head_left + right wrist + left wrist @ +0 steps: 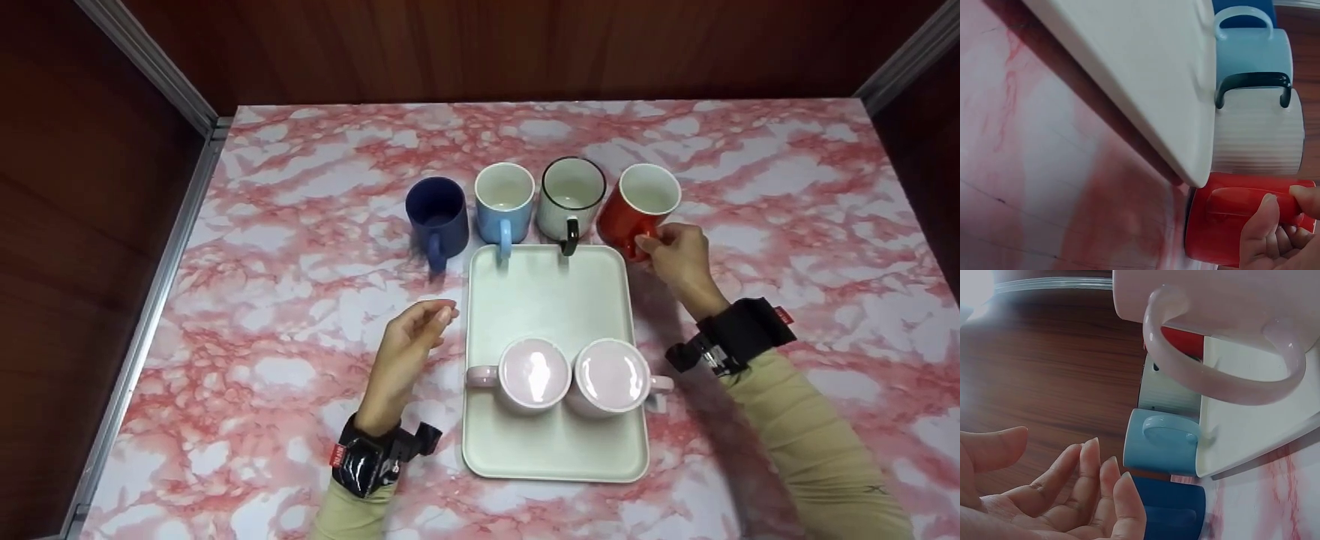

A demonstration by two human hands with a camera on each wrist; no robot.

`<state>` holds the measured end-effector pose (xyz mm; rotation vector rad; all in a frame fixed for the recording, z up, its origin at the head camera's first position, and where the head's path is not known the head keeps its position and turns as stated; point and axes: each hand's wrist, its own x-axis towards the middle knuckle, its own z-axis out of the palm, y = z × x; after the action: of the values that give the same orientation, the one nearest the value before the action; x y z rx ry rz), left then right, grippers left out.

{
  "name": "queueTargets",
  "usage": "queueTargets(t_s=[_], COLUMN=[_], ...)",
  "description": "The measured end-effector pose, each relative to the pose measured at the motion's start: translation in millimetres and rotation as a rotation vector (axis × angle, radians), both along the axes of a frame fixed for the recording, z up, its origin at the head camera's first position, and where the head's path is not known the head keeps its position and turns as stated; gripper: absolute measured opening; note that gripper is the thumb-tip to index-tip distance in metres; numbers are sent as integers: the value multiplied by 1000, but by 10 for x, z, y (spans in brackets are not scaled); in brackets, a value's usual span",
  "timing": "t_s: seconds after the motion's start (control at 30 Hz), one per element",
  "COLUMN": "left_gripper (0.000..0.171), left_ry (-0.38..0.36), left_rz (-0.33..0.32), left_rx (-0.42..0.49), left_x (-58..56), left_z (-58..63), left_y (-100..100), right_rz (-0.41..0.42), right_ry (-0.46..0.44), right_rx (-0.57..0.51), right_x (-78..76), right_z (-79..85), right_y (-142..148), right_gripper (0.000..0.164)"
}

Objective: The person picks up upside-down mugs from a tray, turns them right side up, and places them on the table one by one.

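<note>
At the right end of a row of mugs, my right hand (679, 259) pinches the handle of a red mug (628, 217) between thumb and fingers; the right wrist view shows the red handle (1241, 201) in that grip. My left hand (409, 334) hovers left of the cream tray (547, 292), palm turned inward, fingers loosely bent and holding nothing. Two pink mugs (534, 375) sit side by side on the tray, handles pointing outward. In the left wrist view a pink handle (1213, 382) looms close above the left fingers (1089, 461).
Left of the red mug stand a white mug with a black handle (562, 202), a light blue mug (504, 214) and a dark blue mug (442, 221), along the tray's far edge. Dark wood panels (487, 52) border the pink marbled table (300, 225) at the back and sides.
</note>
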<state>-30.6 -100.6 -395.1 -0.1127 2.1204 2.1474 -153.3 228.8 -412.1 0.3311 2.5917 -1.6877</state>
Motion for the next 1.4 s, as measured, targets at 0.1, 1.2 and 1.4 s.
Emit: queueTargets(t_s=[0.1, 1.2, 1.4], left_gripper=[31, 29, 28], left_ry=[-6, 113, 142], left_rz=[2, -27, -52], left_rx=[5, -302, -432], left_x=[3, -126, -147], left_z=[-3, -116, -186], left_y=[6, 23, 15], right_rz=[8, 253, 450], right_ry=[6, 152, 196], right_rx=[6, 168, 113], right_x=[-6, 459, 648], right_z=[-23, 161, 220], right_y=[4, 283, 378], right_gripper=[20, 27, 25])
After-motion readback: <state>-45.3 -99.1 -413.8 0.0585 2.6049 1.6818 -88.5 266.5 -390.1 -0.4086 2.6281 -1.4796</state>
